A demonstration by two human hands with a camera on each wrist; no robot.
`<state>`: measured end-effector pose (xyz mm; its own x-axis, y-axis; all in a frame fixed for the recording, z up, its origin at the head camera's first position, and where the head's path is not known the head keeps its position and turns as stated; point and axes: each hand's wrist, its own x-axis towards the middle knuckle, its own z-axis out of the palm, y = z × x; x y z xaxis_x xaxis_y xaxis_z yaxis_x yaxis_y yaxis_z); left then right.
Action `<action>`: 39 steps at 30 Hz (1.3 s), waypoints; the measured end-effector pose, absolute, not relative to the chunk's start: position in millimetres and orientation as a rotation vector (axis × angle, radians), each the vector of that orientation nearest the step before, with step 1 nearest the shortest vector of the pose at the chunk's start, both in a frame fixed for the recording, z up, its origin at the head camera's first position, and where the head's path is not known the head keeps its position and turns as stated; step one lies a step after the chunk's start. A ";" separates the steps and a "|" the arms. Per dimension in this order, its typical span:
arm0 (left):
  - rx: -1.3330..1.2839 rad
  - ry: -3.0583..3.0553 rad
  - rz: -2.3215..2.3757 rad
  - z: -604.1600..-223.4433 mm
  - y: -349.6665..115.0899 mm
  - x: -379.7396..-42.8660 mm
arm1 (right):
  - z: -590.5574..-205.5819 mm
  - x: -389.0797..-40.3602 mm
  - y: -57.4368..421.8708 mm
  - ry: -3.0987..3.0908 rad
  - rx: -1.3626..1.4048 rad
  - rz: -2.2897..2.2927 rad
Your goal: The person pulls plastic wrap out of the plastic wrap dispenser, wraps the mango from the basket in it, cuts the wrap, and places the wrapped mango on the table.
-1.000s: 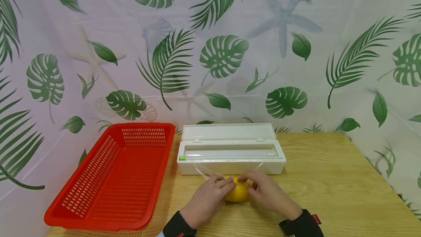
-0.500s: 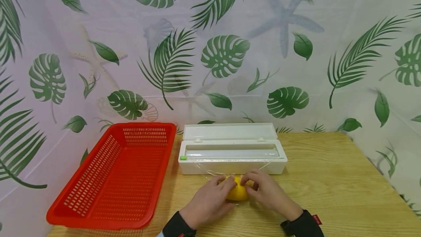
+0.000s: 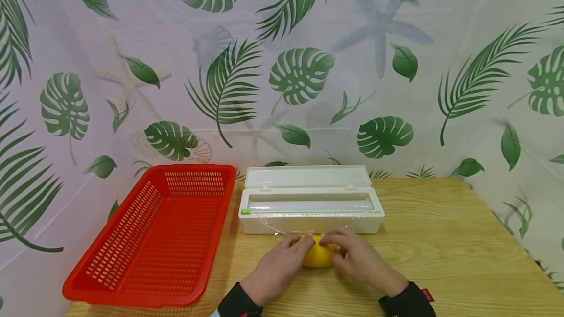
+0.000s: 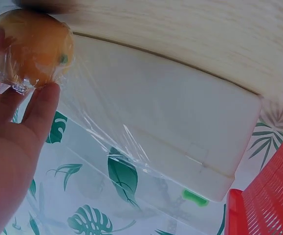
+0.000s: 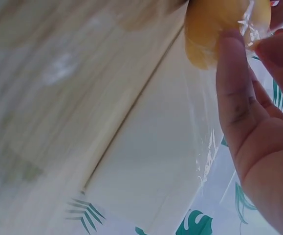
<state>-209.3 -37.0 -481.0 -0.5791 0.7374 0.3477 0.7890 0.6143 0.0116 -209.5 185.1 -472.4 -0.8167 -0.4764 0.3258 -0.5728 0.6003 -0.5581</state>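
A round yellow-orange fruit (image 3: 318,257) sits on the table in front of the white cling film dispenser (image 3: 313,224). In the left wrist view, clear film (image 4: 90,125) covers the fruit and stretches back to the dispenser; a small green spot shows on its skin. My left hand (image 3: 278,269) holds the fruit from the left, thumb on one side and fingers on the other. From the right, my right hand (image 3: 363,261) grips it, the thumb against the wrapped skin and fingertips at the gathered film. Both hands partly hide the fruit.
A red perforated basket (image 3: 200,278) stands to the left of the dispenser. The dispenser's lid (image 3: 308,176) is raised at the back, showing the film roll (image 3: 308,205); a green slider (image 3: 245,212) is at its left end. Behind hangs a leaf-patterned cloth (image 3: 264,87).
The fingers of both hands have shifted slightly over the fruit, and the film's edge has been drawn in closer to it. Basket and dispenser stay in place.
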 end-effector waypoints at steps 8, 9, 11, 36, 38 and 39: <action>-1.201 -2.521 -0.319 -482.8 -38.4 -213.5 | -467.3 -206.0 190.4 -2.842 0.918 0.926; -1.213 -2.497 -0.314 -482.8 -38.9 -213.8 | -467.2 -205.6 190.7 -2.864 0.916 0.915; -1.242 -2.444 -0.311 -483.5 -40.1 -214.7 | -467.3 -204.8 190.5 -2.889 0.913 0.870; -1.231 -2.438 -0.175 -489.4 -32.5 -221.0 | -478.6 -201.4 166.8 -2.804 0.739 0.495; -1.227 -2.435 -0.173 -489.3 -31.3 -221.3 | -478.7 -202.3 166.4 -2.792 0.736 0.499; -1.229 -2.432 -0.177 -489.3 -31.0 -221.3 | -478.9 -202.9 166.5 -2.784 0.738 0.508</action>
